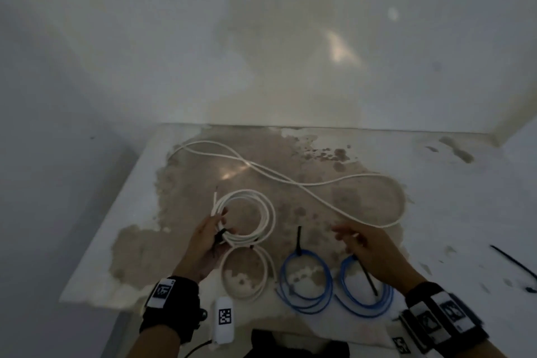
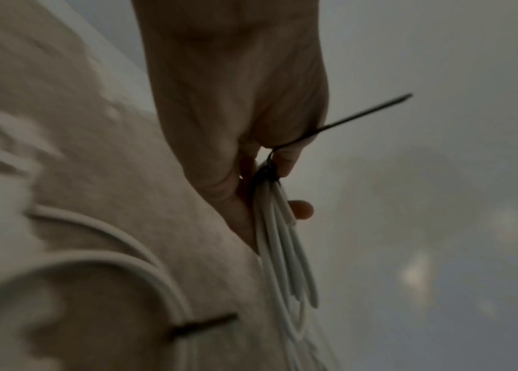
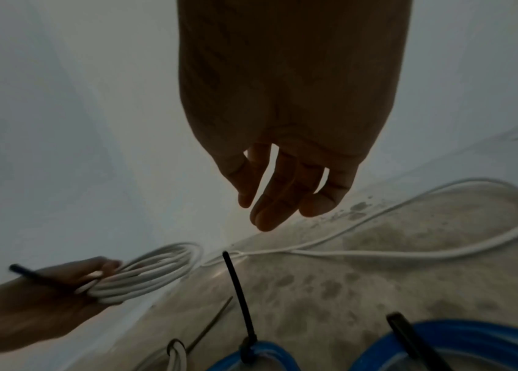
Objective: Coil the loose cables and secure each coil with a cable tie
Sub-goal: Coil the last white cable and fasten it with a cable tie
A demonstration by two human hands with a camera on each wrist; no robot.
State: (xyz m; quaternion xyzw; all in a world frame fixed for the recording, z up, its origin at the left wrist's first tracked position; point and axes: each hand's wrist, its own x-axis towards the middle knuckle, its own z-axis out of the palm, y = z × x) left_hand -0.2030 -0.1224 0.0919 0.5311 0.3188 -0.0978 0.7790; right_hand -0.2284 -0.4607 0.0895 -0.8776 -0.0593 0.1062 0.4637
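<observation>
White coil [image 1: 247, 218] is up off the table, gripped at its near-left edge by the left hand [image 1: 203, 244] — fingers curled round the bundled turns. A black cable tie [image 2: 340, 123] already rings the bundle at the grip, its tail sticking out past the fingers. Wrist view is blurred, so I cannot tell how tight it sits.

Right hand [image 1: 369, 247] hovers to the right of the coil, holding nothing, fingers [image 3: 270, 200] loose and nearly straight, apart from everything.

On the table [image 1: 436, 212], near edge, left to right:
- second white coil [image 1: 247, 273], flat, just below the held one, with a dark tie on its far side
- blue coil [image 1: 305, 282], tied, black tail [image 1: 298, 240] pointing away
- another blue coil [image 1: 363, 288], partly under the right wrist, tie tail [image 1: 367, 276] lying across it

Farther back, a loose white cable [image 1: 290, 180] snakes across the worn brown patch in two wide loops — uncoiled, untied.

A spare black tie [image 1: 513, 261] lies alone at the far right. White walls close in behind and on both sides.
</observation>
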